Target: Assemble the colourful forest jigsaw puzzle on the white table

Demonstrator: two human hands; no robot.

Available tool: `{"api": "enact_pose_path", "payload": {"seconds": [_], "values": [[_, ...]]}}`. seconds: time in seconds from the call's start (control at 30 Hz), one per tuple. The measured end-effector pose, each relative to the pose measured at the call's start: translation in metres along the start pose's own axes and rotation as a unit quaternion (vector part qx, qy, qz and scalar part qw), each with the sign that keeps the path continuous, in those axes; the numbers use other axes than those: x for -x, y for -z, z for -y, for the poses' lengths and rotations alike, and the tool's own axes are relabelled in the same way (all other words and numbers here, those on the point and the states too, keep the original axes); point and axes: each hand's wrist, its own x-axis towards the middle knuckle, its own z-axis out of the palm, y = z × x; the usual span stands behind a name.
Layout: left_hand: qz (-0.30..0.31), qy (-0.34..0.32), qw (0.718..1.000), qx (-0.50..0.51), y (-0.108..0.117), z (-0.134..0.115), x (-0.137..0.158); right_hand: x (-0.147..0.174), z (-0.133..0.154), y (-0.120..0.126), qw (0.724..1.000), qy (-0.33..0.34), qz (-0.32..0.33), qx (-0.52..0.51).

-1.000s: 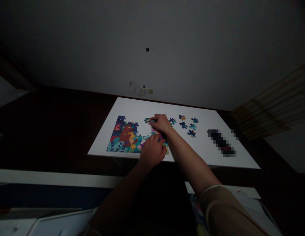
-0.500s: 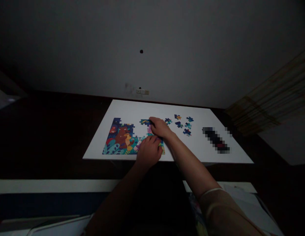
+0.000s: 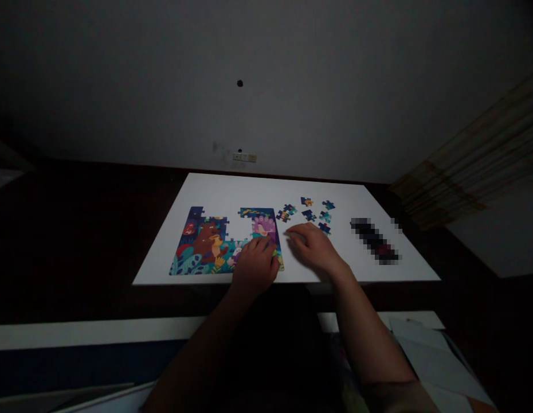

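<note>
A partly joined jigsaw puzzle (image 3: 206, 244) with a bear, a rabbit and a pink peacock lies on the white table, with a gap at its upper middle. My left hand (image 3: 254, 267) rests on the puzzle's lower right part, fingers laid flat and holding nothing. Just right of the puzzle, my right hand (image 3: 312, 246) is low over the table with fingers reaching left; no piece shows in it. Beyond that hand lie several loose jigsaw pieces (image 3: 308, 215), one of them partly behind it.
The white table (image 3: 163, 252) stands close to a grey wall with a socket strip (image 3: 244, 157). A blurred-out dark object (image 3: 376, 241) lies on the table's right side. Papers (image 3: 425, 344) sit at the lower right, and a striped curtain (image 3: 455, 166) hangs at the right.
My right hand has left the puzzle's upper right corner and moved right and nearer to me, uncovering the peacock. My left hand stays on the puzzle. The view has shifted slightly.
</note>
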Motion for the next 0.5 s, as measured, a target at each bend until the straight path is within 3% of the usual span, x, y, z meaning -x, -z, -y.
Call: {"api": "enact_pose_path", "payload": {"seconds": [0.13,0.3,0.4,0.5], "values": [[0.006,-0.004,1.0,0.0,-0.002,0.0,-0.003,0.037,-0.038,0.002,0.992,-0.088,-0.087,0.012],[0.006,0.005,1.0,-0.005,-0.002,-0.005,-0.008,0.051,-0.085,-0.001,0.951,-0.206,-0.228,-0.01],[0.008,0.012,1.0,-0.011,0.0,-0.008,-0.009,0.046,-0.095,-0.005,0.942,-0.229,-0.246,0.01],[0.013,0.01,1.0,-0.024,0.002,-0.011,-0.009,0.04,-0.094,-0.008,0.947,-0.232,-0.212,0.068]]}}
